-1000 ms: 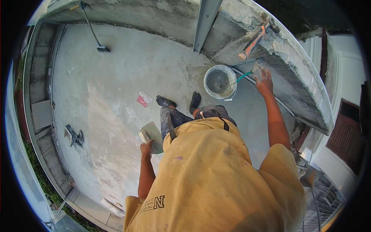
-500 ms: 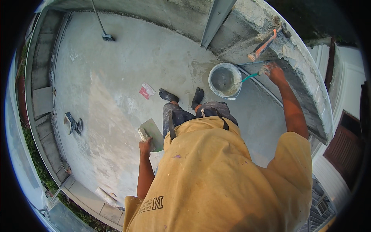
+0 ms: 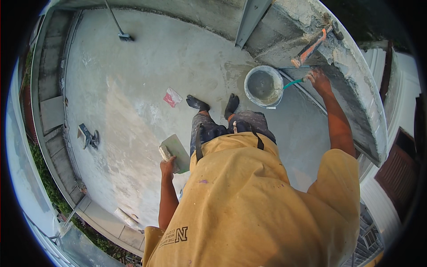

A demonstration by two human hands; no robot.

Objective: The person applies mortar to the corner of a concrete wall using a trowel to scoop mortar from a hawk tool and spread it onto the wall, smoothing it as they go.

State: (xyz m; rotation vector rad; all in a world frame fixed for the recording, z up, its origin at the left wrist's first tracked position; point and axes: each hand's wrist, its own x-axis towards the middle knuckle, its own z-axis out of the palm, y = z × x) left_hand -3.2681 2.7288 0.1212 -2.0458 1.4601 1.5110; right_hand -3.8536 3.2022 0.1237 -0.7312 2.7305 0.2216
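My left hand is closed round the pale handle of a plastering float, a flat grey-green board held beside my left leg. My right hand is out to the right, its fingers closed on a slim teal handle. That handle slants down to the right rim of a round bucket; its lower end is too small to make out. Grey wet mix lies inside the bucket, which stands on the floor by the wall. Beyond my right hand, a hammer with an orange and black handle rests on the rough wall.
A low concrete wall rims the floor. A broom stands at the far left. A red and white packet lies before my feet, and a blue-grey tool lies at left. A metal post rises behind the bucket.
The view has shifted slightly. The teal handle's lower end has drawn from inside the bucket toward its right rim. My left hand keeps its hold on the float.
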